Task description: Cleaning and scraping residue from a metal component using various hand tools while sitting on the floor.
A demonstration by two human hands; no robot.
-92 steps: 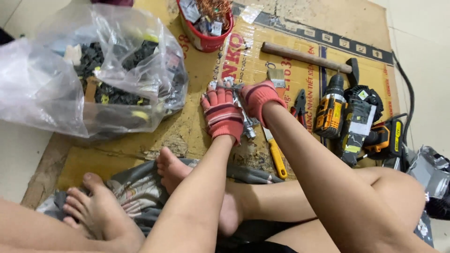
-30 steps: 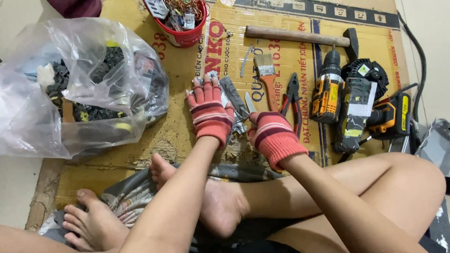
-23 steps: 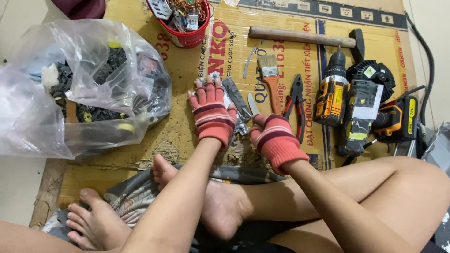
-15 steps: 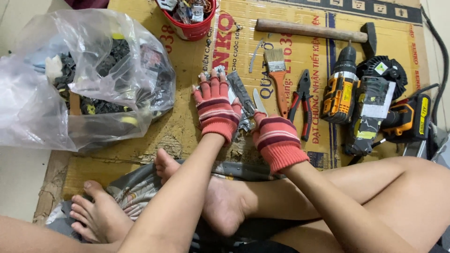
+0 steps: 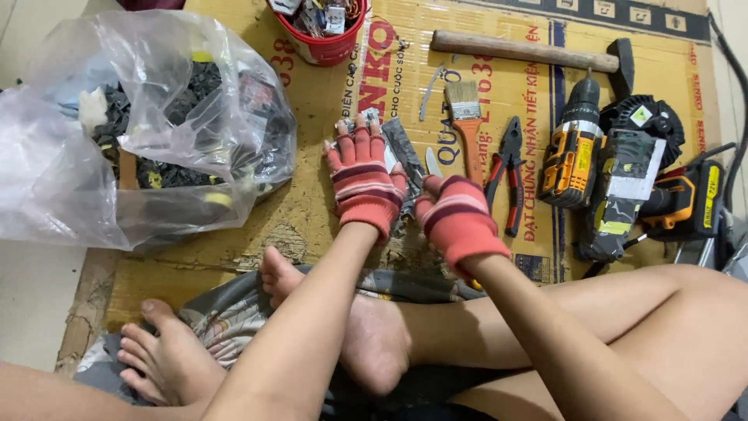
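Flattened brown cardboard [image 5: 327,93], printed with red lettering and worn ragged along its lower edge, covers the floor where a person sits barefoot. Near the frame's middle lies a flat grey metal piece [image 5: 403,152], dull and scuffed; the left hand [image 5: 362,178], in a fingerless glove knitted in red and pink stripes, presses flat on it with fingers spread. Just right of it, the right hand [image 5: 457,221], gloved alike, is curled downward at the piece's lower edge; whether it pinches anything cannot be told. A slim metal blade [image 5: 433,162] shows between the hands. Further right lie a paintbrush [image 5: 467,125] with an orange handle, black-and-red pliers [image 5: 508,168], and yellow-and-black cordless drills [image 5: 573,152]. Along the top right rests a wooden-handled hammer [image 5: 530,51]. At top centre stands a red plastic bucket [image 5: 323,48] of small parts. The upper left holds a crumpled clear plastic bag [image 5: 148,125] full of dark pieces.
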